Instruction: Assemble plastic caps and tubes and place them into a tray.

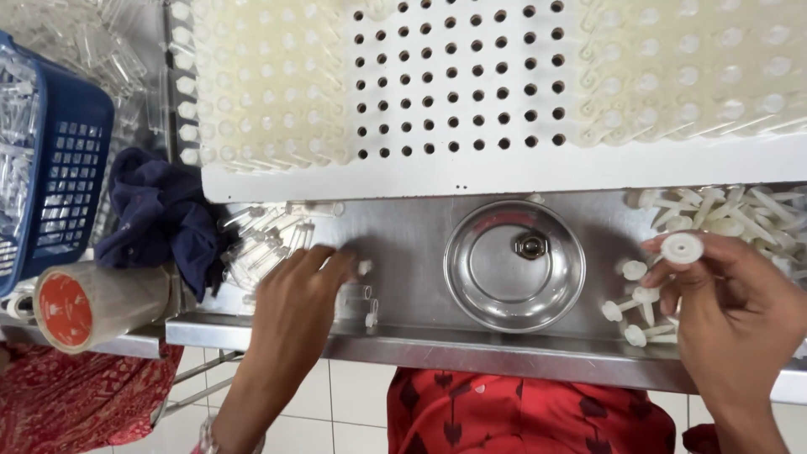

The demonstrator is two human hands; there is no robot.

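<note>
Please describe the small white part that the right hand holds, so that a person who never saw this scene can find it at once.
Start at the round steel bowl set in the metal table, then look right to the right hand. At its fingertips is a white plunger, its round disc end facing the camera. The other plungers lie loose on the table; only this one is lifted and held.

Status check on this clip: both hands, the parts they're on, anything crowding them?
Left hand flat on clear tubes. Right hand pinching white plunger. More plungers beside it; round steel dish between hands.
</note>
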